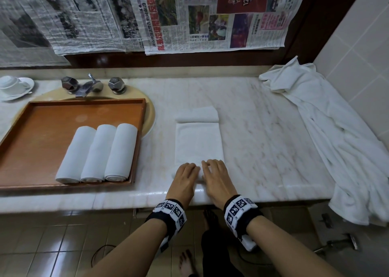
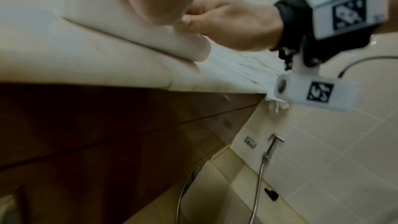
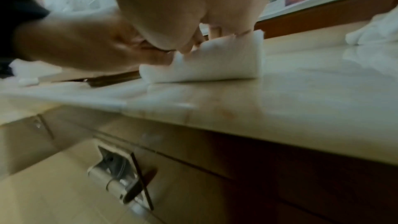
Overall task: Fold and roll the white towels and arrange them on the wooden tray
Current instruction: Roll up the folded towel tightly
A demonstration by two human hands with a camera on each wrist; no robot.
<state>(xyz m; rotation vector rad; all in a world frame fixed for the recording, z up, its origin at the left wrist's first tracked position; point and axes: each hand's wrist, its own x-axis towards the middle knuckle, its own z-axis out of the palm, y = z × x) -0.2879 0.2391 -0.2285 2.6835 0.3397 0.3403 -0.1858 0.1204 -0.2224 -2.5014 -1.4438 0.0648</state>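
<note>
Both hands sit at the counter's (image 1: pixel 263 129) front edge, side by side on the near end of a folded white towel (image 1: pixel 199 142). Left hand (image 1: pixel 186 174) and right hand (image 1: pixel 215 172) lie knuckles up, their fingers curled over the small roll begun at that end. From the right wrist, the fingertips (image 3: pixel 187 47) of both hands dig into the top of the thick white roll, whose right end stands free on the marble. From the left wrist, the right hand's thumb and fingers pinch the cloth, though blur hides the finer detail.

That towel is a long strip running from the front edge toward the back, flat except for the roll under the hands; its far end is turned over in a soft fold (image 1: pixel 197 113).

On the counter's left side a wooden tray (image 1: pixel 42 116) rests partly over the sink basin (image 1: pixel 150 116). Three rolled white towels (image 1: pixel 96 152) lie in its near right corner, parallel and touching one another.

A loose heap of white cloth (image 1: pixel 328 129) sprawls along the counter's right edge and hangs over the front. Behind the tray stands a chrome tap (image 1: pixel 88 85); a cup and saucer (image 1: pixel 14 86) sit at the back left corner. Newspaper sheets (image 1: pixel 189 15) cover the wall above.
</note>
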